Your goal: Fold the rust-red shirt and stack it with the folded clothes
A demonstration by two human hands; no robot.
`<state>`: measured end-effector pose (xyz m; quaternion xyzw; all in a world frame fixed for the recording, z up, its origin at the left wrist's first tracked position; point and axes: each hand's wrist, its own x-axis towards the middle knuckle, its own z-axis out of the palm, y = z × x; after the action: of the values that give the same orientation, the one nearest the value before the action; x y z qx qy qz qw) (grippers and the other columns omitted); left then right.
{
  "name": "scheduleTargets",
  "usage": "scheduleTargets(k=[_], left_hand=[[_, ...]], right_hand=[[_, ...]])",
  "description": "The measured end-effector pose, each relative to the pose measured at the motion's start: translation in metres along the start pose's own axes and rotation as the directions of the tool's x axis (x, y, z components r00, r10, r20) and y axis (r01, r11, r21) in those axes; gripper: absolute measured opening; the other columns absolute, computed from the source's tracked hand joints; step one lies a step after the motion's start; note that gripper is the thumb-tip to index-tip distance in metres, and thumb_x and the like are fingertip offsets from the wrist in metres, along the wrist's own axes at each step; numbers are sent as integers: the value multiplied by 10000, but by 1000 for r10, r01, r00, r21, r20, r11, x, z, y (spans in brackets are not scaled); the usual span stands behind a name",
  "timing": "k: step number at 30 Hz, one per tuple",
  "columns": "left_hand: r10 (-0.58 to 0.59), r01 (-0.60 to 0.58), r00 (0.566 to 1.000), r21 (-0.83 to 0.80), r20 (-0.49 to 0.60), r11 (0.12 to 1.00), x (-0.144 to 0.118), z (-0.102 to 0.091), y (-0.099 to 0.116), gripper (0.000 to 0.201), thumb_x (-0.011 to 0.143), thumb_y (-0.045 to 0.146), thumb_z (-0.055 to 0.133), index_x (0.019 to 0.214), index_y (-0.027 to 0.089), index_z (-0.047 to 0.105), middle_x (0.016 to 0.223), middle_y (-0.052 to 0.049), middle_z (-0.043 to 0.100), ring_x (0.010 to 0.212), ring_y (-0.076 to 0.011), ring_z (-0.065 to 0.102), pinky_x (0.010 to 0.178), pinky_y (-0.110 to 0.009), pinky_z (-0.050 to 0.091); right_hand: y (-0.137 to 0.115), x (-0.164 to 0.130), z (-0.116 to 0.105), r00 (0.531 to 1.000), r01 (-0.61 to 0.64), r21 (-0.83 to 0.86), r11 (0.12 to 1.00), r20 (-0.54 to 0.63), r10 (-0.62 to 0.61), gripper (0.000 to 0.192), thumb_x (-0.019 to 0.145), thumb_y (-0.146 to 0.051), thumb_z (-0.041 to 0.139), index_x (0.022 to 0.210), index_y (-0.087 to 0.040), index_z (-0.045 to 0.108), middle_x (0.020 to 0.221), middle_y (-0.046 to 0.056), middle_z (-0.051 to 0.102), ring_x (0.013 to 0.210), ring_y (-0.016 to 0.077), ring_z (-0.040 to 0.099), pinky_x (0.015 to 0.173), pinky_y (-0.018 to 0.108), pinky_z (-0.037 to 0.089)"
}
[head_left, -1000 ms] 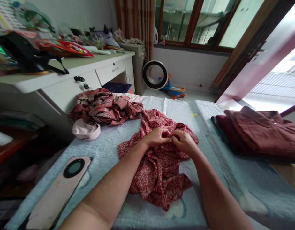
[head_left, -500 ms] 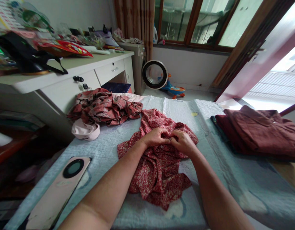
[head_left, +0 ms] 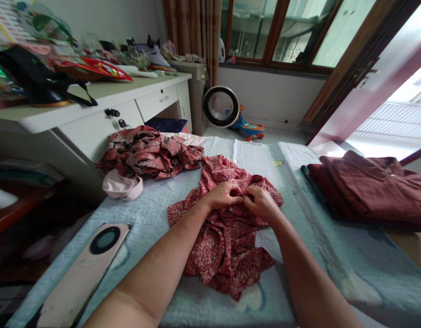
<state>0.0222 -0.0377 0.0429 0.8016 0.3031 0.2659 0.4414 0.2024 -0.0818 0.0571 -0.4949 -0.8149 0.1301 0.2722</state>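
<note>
Red floral garment (head_left: 227, 237) lies crumpled mid-bed (head_left: 299, 173), right of the phone (head_left: 94, 259). Left hand (head_left: 222, 195) and right hand (head_left: 263, 202) both pinch its upper edge. Looks light, limp, non-slippery; best held at edge.

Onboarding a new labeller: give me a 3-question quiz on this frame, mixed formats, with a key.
1. True or false: both hands pinch the red floral garment at one spot.
2. Which lies nearest the left hand? A. the phone B. the folded maroon clothes C. the right hand
3. Fill in: the crumpled patterned garment lies on the bed cover beside the white ____.

Key
1. True: the fingers of both hands meet on the fabric.
2. C: the two hands touch; the phone lies near the bed's front left edge and the maroon clothes at its right.
3. desk.
</note>
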Motion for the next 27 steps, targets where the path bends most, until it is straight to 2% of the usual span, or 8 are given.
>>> scheduleTargets(k=[8, 15, 21, 27], left_hand=[[1, -1, 1000, 3, 15, 1000, -1, 2, 5, 142, 780, 272, 651, 789, 131, 661, 774, -12, 660, 731, -140, 574, 678, -238, 435], [30, -30, 1000, -19, 9, 999, 0, 4, 3, 139, 782, 271, 636, 788, 132, 645, 769, -11, 636, 716, -135, 559, 673, -241, 430], [-48, 48, 999, -7, -20, 999, 1, 1, -3, 200, 763, 333, 671, 796, 137, 644, 781, -14, 631, 736, -145, 558, 665, -242, 434], [-55, 54, 998, -114, 0, 992, 0, -2, -3, 226, 762, 339, 688, 833, 125, 677, 832, -32, 661, 776, -156, 585, 712, -256, 457]], right_hand=[[-1, 0, 4, 1000, 14, -45, 999, -26, -16, 132, 738, -128, 496, 627, -189, 536, 654, 18, 571, 628, 141, 492, 635, 250, 360], [-4, 0, 1, 999, 3, -2, 1000, -39, -3, 125, 730, -127, 499, 631, -185, 548, 656, 15, 577, 632, 140, 501, 648, 250, 375], [-2, 0, 3, 998, -25, 4, 1000, -65, 25, 109, 754, -132, 518, 679, -181, 581, 704, 27, 614, 671, 152, 531, 668, 256, 384], [1, 0, 4, 997, -28, 5, 1000, -75, 28, 93, 762, -127, 520, 716, -187, 574, 739, 35, 625, 701, 164, 547, 679, 265, 383]])
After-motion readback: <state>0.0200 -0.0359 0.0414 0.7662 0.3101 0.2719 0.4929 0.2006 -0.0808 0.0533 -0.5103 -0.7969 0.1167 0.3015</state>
